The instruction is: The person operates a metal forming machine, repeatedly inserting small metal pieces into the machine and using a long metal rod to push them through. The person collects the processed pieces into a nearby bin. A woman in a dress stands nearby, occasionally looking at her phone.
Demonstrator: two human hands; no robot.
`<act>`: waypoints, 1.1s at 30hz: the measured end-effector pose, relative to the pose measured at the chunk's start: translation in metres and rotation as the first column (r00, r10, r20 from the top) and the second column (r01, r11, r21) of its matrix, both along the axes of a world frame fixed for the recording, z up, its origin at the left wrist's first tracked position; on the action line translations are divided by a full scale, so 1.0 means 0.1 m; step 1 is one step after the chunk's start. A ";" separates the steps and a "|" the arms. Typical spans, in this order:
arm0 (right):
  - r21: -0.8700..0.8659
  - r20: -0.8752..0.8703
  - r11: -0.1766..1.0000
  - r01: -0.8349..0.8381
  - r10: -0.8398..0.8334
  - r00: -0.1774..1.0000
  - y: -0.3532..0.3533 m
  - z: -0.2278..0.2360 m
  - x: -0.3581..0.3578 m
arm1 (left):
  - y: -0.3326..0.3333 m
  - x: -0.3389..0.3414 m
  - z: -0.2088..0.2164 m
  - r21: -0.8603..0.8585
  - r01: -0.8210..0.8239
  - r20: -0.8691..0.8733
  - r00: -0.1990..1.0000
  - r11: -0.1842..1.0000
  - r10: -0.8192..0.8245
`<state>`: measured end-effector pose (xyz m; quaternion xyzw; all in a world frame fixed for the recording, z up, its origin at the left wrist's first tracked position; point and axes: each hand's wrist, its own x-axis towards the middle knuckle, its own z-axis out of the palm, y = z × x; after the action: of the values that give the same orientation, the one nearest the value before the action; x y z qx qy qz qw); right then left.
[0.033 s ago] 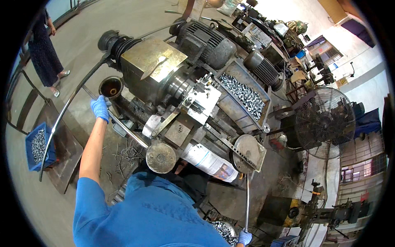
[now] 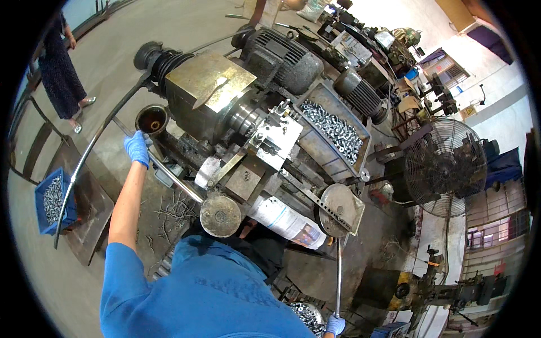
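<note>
My left hand point(image 2: 136, 148), in a blue glove, is wrapped around a long metal lever point(image 2: 176, 181). This lever slopes from a round grey disc point(image 2: 220, 216) on the lathe-like machine up to the left. At the lower edge my right hand point(image 2: 335, 325), also gloved, closes on the end of another metal lever point(image 2: 338, 279), which runs down from a second round disc point(image 2: 337, 209). Between the two levers stand the machine's bright metal tool block point(image 2: 280, 141) and its spindle point(image 2: 246, 119). The fingers of my right hand are partly cut off by the frame's edge.
A grey bin point(image 2: 326, 147) of small metal parts sits behind the tool block. Another blue bin point(image 2: 40, 197) of parts stands at left, near a curved bar point(image 2: 90, 146). A motor point(image 2: 282, 59), a caged fan point(image 2: 445, 166) and a person point(image 2: 62, 73) at far left are around.
</note>
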<state>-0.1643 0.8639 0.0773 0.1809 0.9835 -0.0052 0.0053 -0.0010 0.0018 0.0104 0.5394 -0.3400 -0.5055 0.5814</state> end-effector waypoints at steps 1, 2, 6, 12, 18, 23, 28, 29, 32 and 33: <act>0.006 0.001 1.000 -0.007 0.007 1.000 0.00 0.00 -0.02 | 0.01 0.05 -0.01 -0.009 0.000 0.005 1.000 1.000 0.001; 0.010 -0.005 1.000 -0.001 0.001 1.000 0.01 -0.01 0.00 | 0.00 0.03 -0.01 -0.009 0.008 0.003 1.000 1.000 -0.008; -0.018 -0.030 1.000 -0.011 0.011 0.999 0.05 -0.06 0.04 | 0.00 -0.03 0.02 0.014 0.022 -0.019 1.000 1.000 -0.022; -0.046 -0.022 0.998 -0.037 0.036 0.999 -0.09 0.05 0.06 | 0.02 -0.02 0.06 0.028 0.007 -0.021 1.000 1.000 -0.006; -0.023 0.009 1.000 0.006 -0.006 1.000 -0.25 0.16 0.10 | 0.02 0.00 0.05 0.013 0.021 -0.016 1.000 1.000 -0.021; -0.085 0.047 0.996 0.041 -0.037 0.998 -0.47 0.36 0.14 | 0.06 -0.02 0.12 0.017 0.016 -0.024 1.000 1.000 -0.015; -0.033 0.037 0.999 0.028 -0.027 0.999 -0.30 0.21 0.17 | 0.03 -0.08 0.10 0.028 0.016 -0.028 0.999 0.999 -0.015; -0.030 0.035 0.999 0.029 -0.028 0.999 -0.30 0.20 0.16 | 0.02 -0.05 0.08 0.023 0.019 -0.026 0.999 1.000 -0.019; -0.018 0.032 1.000 0.015 -0.015 0.999 -0.27 0.16 0.15 | -0.02 0.01 0.02 0.014 0.027 -0.016 1.000 1.000 -0.027; -0.028 0.042 1.000 0.015 -0.014 0.999 -0.26 0.16 0.15 | -0.02 0.02 0.02 0.014 0.025 -0.010 1.000 1.000 -0.025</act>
<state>-0.1495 0.8374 0.0929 0.1880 0.9816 -0.0152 0.0281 0.0010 -0.0002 0.0123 0.5367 -0.3402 -0.5176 0.5730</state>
